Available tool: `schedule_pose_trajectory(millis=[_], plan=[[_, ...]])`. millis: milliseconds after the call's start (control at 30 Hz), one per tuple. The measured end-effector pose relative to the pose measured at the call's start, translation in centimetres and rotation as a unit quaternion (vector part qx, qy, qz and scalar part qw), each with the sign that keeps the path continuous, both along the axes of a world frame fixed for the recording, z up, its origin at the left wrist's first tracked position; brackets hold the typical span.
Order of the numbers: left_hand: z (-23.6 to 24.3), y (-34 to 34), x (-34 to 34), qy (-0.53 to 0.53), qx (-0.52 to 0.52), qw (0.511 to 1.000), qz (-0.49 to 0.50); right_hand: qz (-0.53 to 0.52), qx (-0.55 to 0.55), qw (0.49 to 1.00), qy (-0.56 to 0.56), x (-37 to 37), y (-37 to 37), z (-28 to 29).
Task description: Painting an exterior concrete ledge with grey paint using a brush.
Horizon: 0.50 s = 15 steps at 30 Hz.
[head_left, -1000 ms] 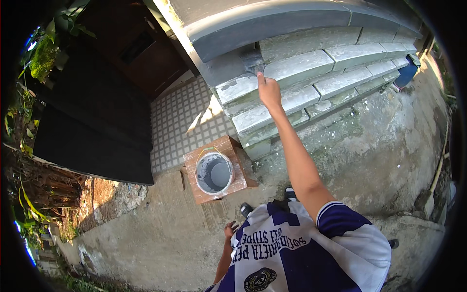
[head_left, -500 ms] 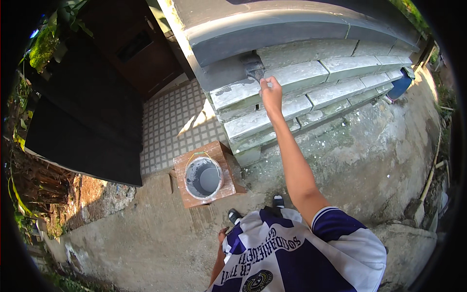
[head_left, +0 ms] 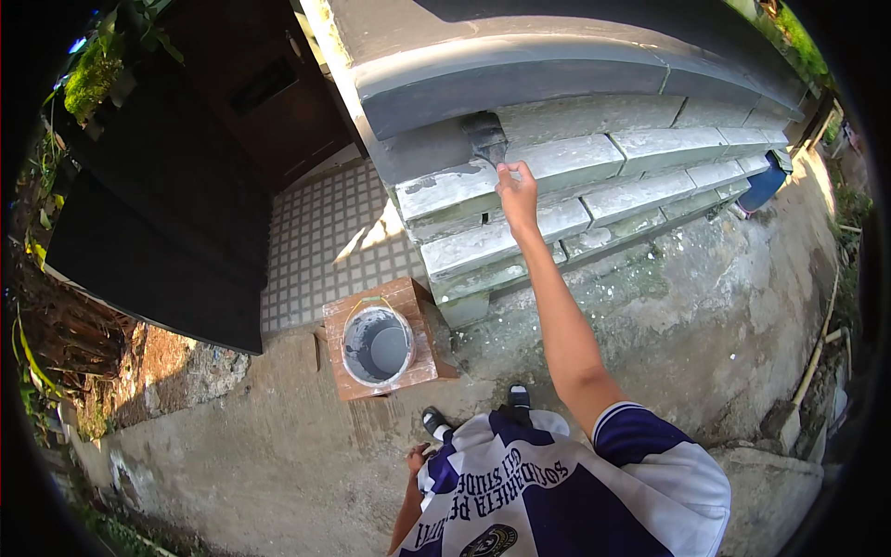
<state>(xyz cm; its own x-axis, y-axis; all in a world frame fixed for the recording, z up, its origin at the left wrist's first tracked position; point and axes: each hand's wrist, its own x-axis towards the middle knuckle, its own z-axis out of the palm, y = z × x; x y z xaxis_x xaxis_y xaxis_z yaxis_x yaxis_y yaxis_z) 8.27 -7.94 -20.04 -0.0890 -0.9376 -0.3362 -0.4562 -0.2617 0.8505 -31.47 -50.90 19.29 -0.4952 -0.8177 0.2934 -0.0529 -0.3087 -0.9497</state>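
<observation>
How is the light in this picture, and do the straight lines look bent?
Head view: hard sunlight falls on the block wall and concrete ground; the dark gate lies in deep shadow; the wall's edges bow toward the black fisheye rim; the right hand looks sharp.

Counting what's showing here: one paint bucket (head_left: 376, 345) sitting on one brown board (head_left: 419, 306), one brush (head_left: 486, 139) going along the wall, two hands, two shoes (head_left: 434, 422) poking out, one blue container (head_left: 765, 183) lying way off right.
</observation>
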Motion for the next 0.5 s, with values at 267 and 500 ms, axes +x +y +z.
schedule_pose_trajectory(millis=[267, 500], plan=[[-0.8, 0.5, -1.1, 0.097, 0.046, 0.987, 0.118, -0.061, 0.037, 0.997, 0.006, 1.4, 1.8, 3.8], [-0.2, 0.1, -1.3, 0.075, 0.033, 0.991, 0.101, 0.007, 0.046, 0.997, -0.056, 1.7, -0.4, 2.6]])
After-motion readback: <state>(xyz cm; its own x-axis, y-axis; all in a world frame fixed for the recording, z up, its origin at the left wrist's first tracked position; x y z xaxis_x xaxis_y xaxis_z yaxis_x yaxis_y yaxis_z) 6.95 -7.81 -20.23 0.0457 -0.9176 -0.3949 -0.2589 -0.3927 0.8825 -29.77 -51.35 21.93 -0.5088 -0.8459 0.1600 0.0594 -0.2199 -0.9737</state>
